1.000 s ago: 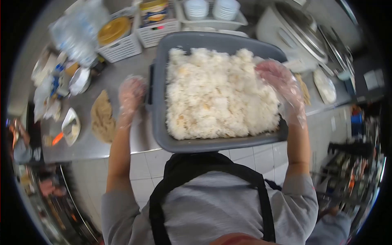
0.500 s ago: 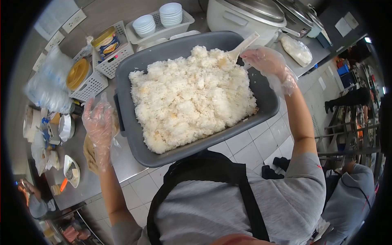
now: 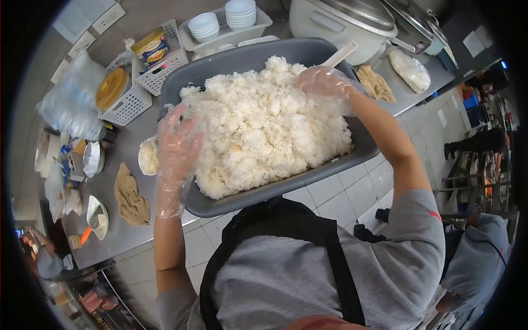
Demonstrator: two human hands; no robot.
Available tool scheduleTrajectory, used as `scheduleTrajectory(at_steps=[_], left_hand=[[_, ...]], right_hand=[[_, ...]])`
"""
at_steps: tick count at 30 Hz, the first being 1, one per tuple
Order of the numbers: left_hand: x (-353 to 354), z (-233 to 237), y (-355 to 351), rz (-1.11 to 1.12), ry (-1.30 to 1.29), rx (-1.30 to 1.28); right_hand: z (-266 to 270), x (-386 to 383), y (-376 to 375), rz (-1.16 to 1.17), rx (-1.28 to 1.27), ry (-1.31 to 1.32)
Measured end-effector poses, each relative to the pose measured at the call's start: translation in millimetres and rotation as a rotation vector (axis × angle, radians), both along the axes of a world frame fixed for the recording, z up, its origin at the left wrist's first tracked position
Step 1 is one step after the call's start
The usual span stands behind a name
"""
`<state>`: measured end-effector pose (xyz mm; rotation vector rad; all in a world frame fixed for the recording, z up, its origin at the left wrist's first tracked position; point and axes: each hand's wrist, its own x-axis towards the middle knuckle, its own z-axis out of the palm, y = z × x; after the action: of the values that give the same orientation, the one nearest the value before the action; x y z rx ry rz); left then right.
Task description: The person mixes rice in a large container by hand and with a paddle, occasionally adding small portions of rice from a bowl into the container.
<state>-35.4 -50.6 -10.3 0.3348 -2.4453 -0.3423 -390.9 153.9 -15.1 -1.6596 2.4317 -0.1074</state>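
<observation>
The large grey plastic tub (image 3: 264, 193) is sitting at the near edge of the steel counter (image 3: 132, 234), heaped with cooked white rice (image 3: 264, 121). The left hand (image 3: 176, 144), in a loose clear glove, is lying open with its fingers spread against the rice at the tub's left rim. Half a second ago it was hanging over the counter. Farther in, the gloved right hand (image 3: 324, 82) is gripping the white plastic paddle (image 3: 342, 54), now lower in the mound, so both hands are working the rice.

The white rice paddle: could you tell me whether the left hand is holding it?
No, the right hand grips the white rice paddle over the rice, while the left hand rests at the edge of the grey tub.
</observation>
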Motion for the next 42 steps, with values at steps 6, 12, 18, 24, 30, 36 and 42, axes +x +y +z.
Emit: scheduleTrajectory(at_steps=[6, 12, 18, 24, 30, 36, 42], left_hand=[[1.1, 0.4, 4.1, 0.102, 0.006, -0.045], [-4.1, -7.0, -1.1, 0.349, -0.128, -0.183], [0.2, -23.5, -17.0, 0.302, 0.003, 0.102], [7.4, -11.7, -12.9, 0.296, 0.008, -0.118], [11.5, -6.0, -7.3, 0.32, -0.059, 0.262], [15.0, 2.8, -9.2, 0.274, -0.142, 0.278], [15.8, -5.3, -14.1, 0.25, -0.103, 0.335]], right_hand=[[56.7, 16.5, 3.8, -0.121, -0.164, -0.145], [61.5, -21.1, -16.7, -0.087, 0.356, 0.789], [57.3, -23.0, 20.8, -0.097, 0.569, 0.471], [77.8, 10.7, 79.4, -0.145, 0.358, 0.483], [162.8, 143.2, 105.4, -0.36, 0.258, 0.464], [162.3, 216.3, 88.4, -0.475, 0.438, 0.231], [70.0, 161.4, 103.9, 0.079, 0.505, 0.693]])
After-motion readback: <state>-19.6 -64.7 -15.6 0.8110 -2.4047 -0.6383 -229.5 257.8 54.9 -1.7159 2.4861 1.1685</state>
